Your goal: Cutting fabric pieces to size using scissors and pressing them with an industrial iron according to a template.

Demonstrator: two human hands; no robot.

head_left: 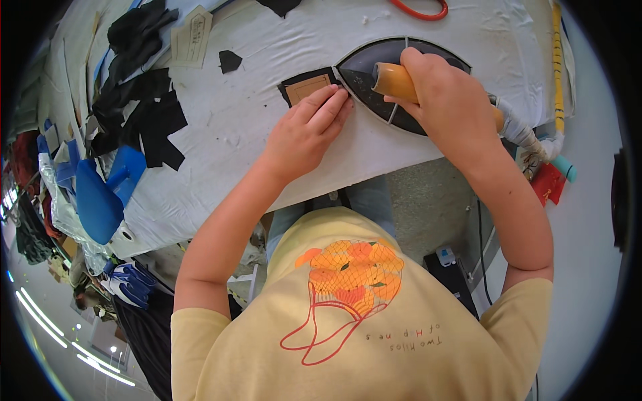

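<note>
My right hand [445, 90] is closed round the orange-brown handle [396, 83] of a dark, pointed iron [361, 80]. The iron is over a boat-shaped dark plate with a pale metal rim [374, 44], its tip towards the left. To its left, a small black fabric piece [289, 85] lies under a brown card template [306, 89]. The fingers of my left hand [307, 130] are stretched out close together, and their tips rest on the right edge of that fabric. The thumb of the left hand is hidden.
Black fabric scraps [160, 117] and a tan card pattern [191, 37] lie on the left of the white-covered table [234, 147]. A small black scrap [230, 61] is nearer the middle. Red-handled scissors [428, 12] show at the far edge. A wrapped cable [525, 130] trails right from the iron.
</note>
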